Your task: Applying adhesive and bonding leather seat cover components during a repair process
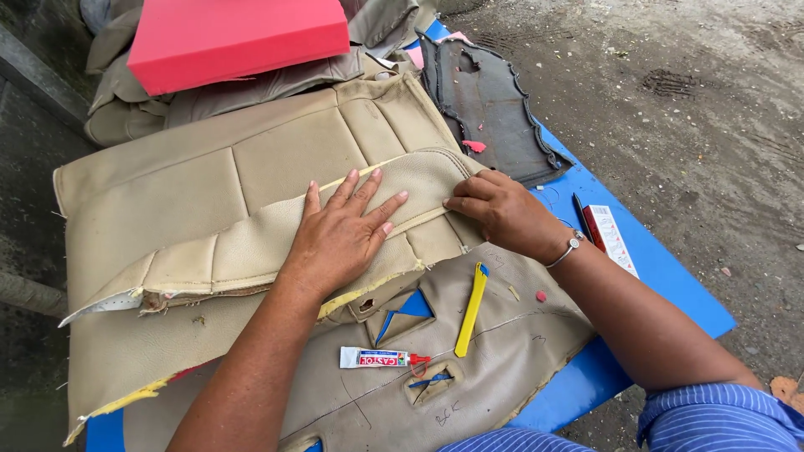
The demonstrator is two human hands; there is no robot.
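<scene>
Item: beige seat cover point(167, 192), leather-look, stitched in panels, spread over most of the blue table point(662, 276) from its left edge to near the middle. A loose beige panel strip point(251, 247) with a piped seam lies across it, foam-backed (yellow foam shows along the torn lower edge).

Left hand point(339, 238): flat, fingers spread, palm pressing the strip down onto the cover; grasping nothing.

Right hand point(498, 209): fingers curled, tips pinching or pressing the right end of the strip where the seam bends; whether it truly grips the edge cannot be told. Metal bracelet on that wrist.

Handling note: judged from the lay of the parts, the strip sits best if the seam stays aligned with the panel line beneath, pressure even, no wrinkles trapped under the palm.

Nearby, toward the near edge: small white glue tube point(377, 358) with red cap; yellow utility knife point(471, 310), both resting on a second beige piece point(502, 351) with cut-out openings.

Right edge: dark pen point(581, 213) and a red-and-white box point(610, 238).

Far edge: grey fabric piece point(486, 100), red foam block point(234, 38) on bundled covers.

Obstructions: none on the strip itself; knife and tube lie close to the forearms.
</scene>
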